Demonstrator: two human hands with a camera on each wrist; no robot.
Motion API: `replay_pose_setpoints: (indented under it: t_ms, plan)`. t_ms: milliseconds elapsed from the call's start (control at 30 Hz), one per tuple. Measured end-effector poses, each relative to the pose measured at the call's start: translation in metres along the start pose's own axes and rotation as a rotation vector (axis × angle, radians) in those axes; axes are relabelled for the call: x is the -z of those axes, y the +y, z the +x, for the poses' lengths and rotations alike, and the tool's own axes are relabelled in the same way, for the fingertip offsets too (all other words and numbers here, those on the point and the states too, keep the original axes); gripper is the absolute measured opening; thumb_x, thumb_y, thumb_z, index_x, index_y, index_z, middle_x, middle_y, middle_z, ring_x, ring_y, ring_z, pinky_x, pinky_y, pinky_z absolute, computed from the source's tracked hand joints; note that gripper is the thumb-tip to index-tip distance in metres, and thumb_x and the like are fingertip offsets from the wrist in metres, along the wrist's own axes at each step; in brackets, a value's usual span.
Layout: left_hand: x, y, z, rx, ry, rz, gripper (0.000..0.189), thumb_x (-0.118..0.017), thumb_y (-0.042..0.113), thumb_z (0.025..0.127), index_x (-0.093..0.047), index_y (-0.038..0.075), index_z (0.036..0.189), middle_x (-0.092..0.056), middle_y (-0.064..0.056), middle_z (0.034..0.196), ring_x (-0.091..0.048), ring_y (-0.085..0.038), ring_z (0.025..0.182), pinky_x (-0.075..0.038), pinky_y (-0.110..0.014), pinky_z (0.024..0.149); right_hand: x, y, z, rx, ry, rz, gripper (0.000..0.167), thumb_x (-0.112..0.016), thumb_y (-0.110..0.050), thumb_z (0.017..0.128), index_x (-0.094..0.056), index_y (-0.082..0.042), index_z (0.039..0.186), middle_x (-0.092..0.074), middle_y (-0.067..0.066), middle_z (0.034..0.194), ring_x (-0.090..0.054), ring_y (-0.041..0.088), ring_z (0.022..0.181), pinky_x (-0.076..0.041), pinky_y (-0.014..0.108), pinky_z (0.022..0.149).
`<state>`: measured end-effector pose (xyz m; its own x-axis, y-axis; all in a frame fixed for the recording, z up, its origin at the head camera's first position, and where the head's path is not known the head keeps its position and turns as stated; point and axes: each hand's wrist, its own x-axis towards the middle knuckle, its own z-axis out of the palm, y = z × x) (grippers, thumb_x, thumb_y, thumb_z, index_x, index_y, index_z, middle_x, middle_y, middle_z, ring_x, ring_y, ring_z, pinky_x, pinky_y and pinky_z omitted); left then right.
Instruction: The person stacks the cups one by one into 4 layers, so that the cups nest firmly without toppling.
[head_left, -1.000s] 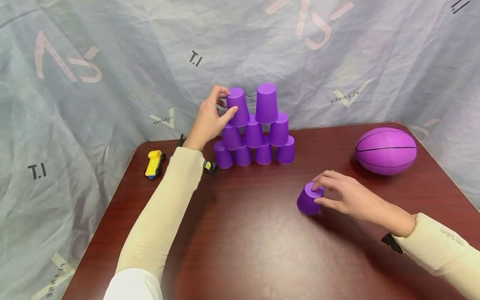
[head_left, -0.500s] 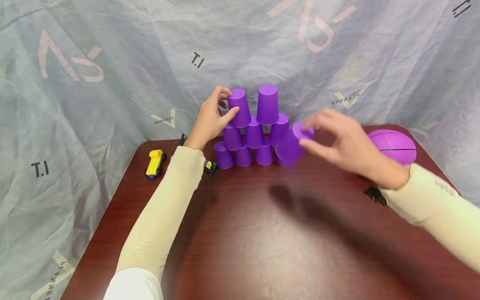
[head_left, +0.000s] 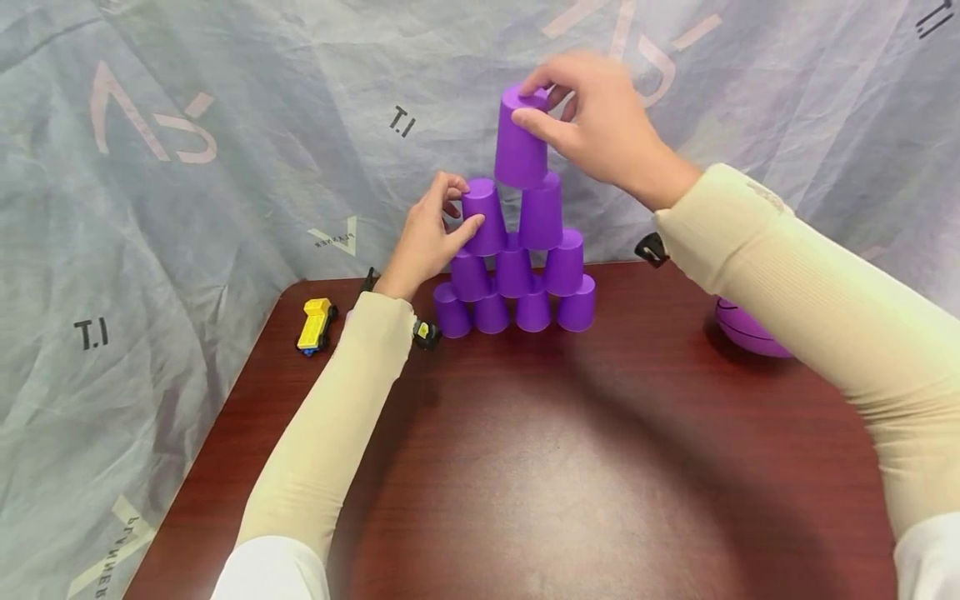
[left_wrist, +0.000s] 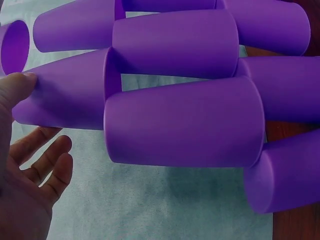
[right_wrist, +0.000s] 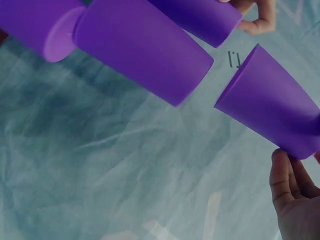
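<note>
Upside-down purple cups stand in a stepped stack on the table, several in the bottom row [head_left: 533, 310], three in the row above and two on top. My left hand [head_left: 427, 237] holds the left cup [head_left: 484, 227] of the top pair, its thumb on the near side; the left wrist view shows that thumb [left_wrist: 17, 90] against the cup wall. In my right hand [head_left: 603, 125] another upside-down purple cup [head_left: 521, 150] is gripped near its base, raised over the top pair. The right wrist view shows a gap between this held cup [right_wrist: 272, 102] and the right top cup [right_wrist: 145, 47].
A yellow toy truck [head_left: 315, 325] sits at the table's left. At the right lies a purple ball [head_left: 750, 333] with black lines, partly covered by my right sleeve [head_left: 810, 300]. A grey printed cloth [head_left: 247, 150] hangs behind the dark red table [head_left: 525, 467].
My right hand has lifted the loose cup from the table, up and to the left, to above the stack. My left hand stays at the left top cup.
</note>
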<state>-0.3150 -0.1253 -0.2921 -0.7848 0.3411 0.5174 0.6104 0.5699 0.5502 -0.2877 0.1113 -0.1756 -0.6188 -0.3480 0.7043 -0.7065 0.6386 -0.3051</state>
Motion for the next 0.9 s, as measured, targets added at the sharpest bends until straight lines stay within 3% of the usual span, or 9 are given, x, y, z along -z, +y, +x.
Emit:
replay_pose_setpoints:
  t_ms: [233,600,767,900]
  plan:
    - [0.000,0.001,0.001,-0.002,0.008,-0.013,0.037,-0.066,0.027,0.089,-0.043,0.015,0.116,-0.060,-0.006,0.115,-0.055,-0.017,0.088,-0.044,-0.029,0.071,-0.016,-0.001,0.019,-0.048,-0.106,-0.012,0.032,-0.064,-0.035,0.090,-0.068,-0.008,0.106,-0.065,0.002,0.104,-0.059,0.012,0.088,-0.043,0.026,0.074]
    - [0.000,-0.002,0.001,-0.016,0.019,0.004,0.037,-0.067,0.028,0.089,-0.044,0.015,0.116,-0.060,-0.005,0.115,-0.055,-0.018,0.091,-0.045,-0.030,0.073,-0.022,0.004,0.019,-0.101,-0.185,-0.022,0.038,-0.062,-0.037,0.091,-0.063,-0.007,0.114,-0.061,0.006,0.113,-0.058,0.020,0.099,-0.045,0.034,0.083]
    - [0.009,-0.002,-0.008,-0.028,0.050,-0.021,0.044,-0.065,0.034,0.089,-0.048,0.017,0.125,-0.053,0.003,0.124,-0.048,-0.014,0.104,-0.043,-0.034,0.081,-0.013,0.003,0.006,-0.099,-0.160,-0.030,0.045,-0.060,-0.039,0.091,-0.058,-0.007,0.122,-0.058,0.005,0.122,-0.053,0.021,0.108,-0.042,0.035,0.089]
    - [0.025,0.009,-0.026,-0.073,0.050,0.054,0.050,-0.059,0.035,0.093,-0.044,0.019,0.137,-0.047,0.006,0.135,-0.041,-0.016,0.115,-0.038,-0.034,0.091,0.000,0.005,-0.024,-0.073,-0.151,-0.066,0.048,-0.061,-0.036,0.092,-0.054,-0.004,0.127,-0.053,0.011,0.127,-0.047,0.026,0.117,-0.037,0.042,0.097]
